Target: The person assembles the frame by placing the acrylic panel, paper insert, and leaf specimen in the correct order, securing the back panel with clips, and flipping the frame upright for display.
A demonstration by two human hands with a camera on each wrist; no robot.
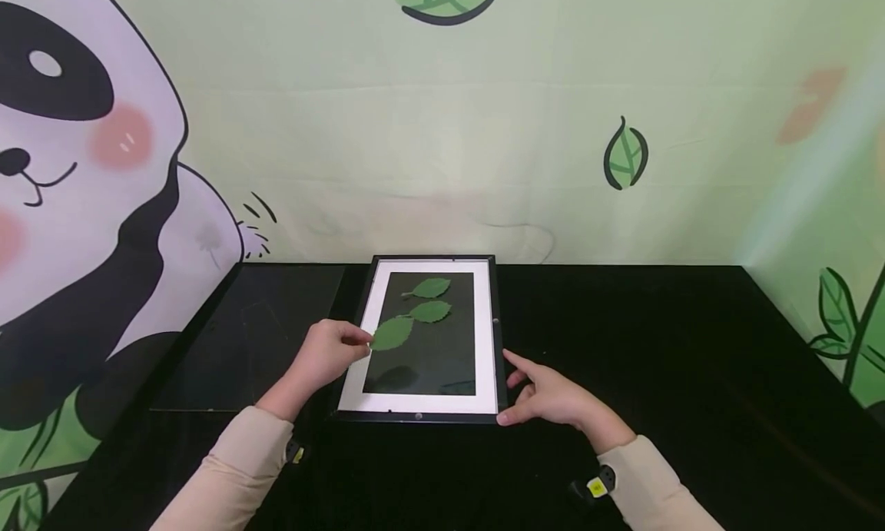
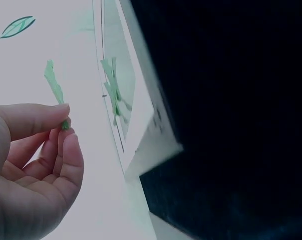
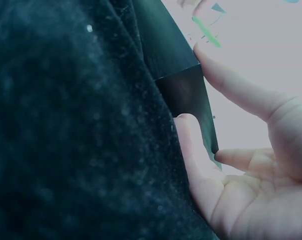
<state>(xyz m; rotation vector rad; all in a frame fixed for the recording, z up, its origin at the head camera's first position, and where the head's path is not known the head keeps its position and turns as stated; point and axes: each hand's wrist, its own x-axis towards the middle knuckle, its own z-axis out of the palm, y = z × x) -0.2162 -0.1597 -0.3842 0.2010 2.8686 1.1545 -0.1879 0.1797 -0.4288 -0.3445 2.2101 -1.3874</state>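
Picture frame (image 1: 423, 339) is lying flat on the black table (image 1: 622, 346), at the middle of its rear half, with its far end almost touching the rear edge; a white mat inside it is bordering a dark backing. A glass pane (image 1: 256, 335) is resting on the table just left of the frame, toward the rear left corner. The right hand (image 1: 549, 396) is steadying the frame at its near right corner, fingers spread and nearly straight, the thumb lying against the side rail and the index finger (image 3: 231, 82) against the upper edge. The left hand (image 1: 325, 354) is pinching a green leaf (image 1: 392, 333) by its stem between thumb and index finger, above the mat's left border. Two smaller leaves (image 1: 430, 300) are already lying on the backing near the far end. By judgement, leaf placement is in hand: the third leaf is being positioned below the other two. The next move calls for lowering it flat onto the backing and parting the fingers without disturbing the placed leaves
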